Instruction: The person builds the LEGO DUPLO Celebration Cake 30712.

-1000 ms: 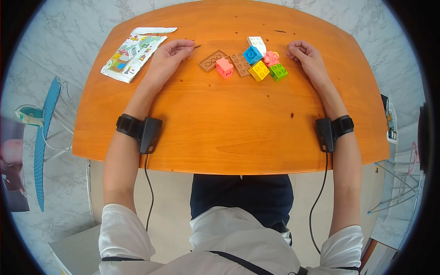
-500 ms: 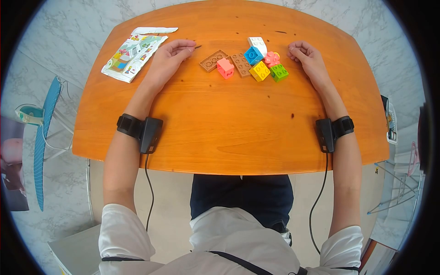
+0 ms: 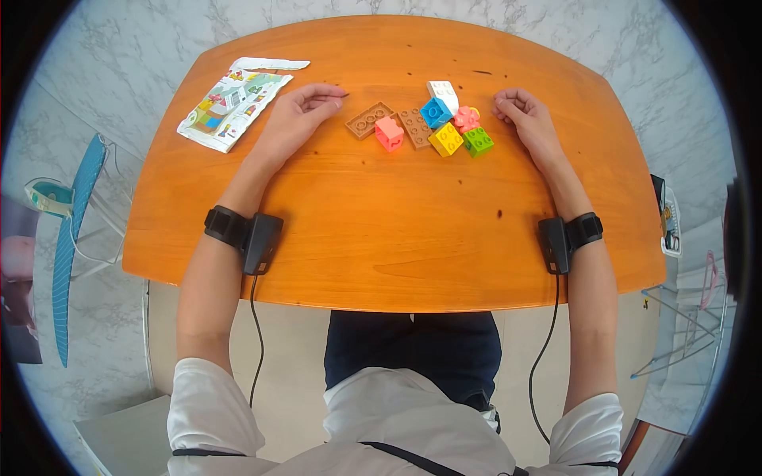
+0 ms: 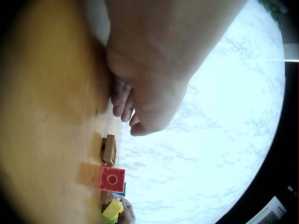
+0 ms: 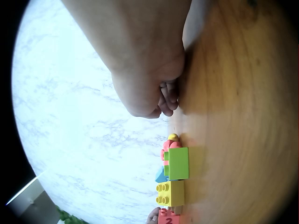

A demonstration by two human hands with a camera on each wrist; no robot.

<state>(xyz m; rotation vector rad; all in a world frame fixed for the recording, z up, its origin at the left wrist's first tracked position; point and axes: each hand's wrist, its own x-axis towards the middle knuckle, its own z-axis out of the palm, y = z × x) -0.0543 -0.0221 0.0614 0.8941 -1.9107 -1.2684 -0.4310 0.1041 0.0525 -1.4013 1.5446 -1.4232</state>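
Observation:
My left hand [image 3: 300, 115] rests on the table left of the bricks, fingers loosely curled and holding nothing. My right hand [image 3: 525, 123] lies the same way just right of them, also holding nothing. Between the hands are two brown plates [image 3: 370, 120], a coral brick [image 3: 389, 134], a blue brick [image 3: 436, 113], a white brick [image 3: 443, 93], a yellow brick [image 3: 446, 140], a green brick [image 3: 479, 142] and a pink flower-shaped piece [image 3: 467, 119]. In the right wrist view the green brick [image 5: 179, 163] stands near the yellow brick [image 5: 171, 193].
An opened printed packet [image 3: 230, 107] lies on the table [image 3: 381, 254] left of my left hand, with a torn white strip [image 3: 271, 63] behind it. Black cameras with cables are strapped to both wrists. A white basket [image 3: 671, 222] stands beyond the table's right edge.
The head view has shifted, so the table, bricks and packet appear slightly lower. Neither hand has visibly moved relative to the bricks.

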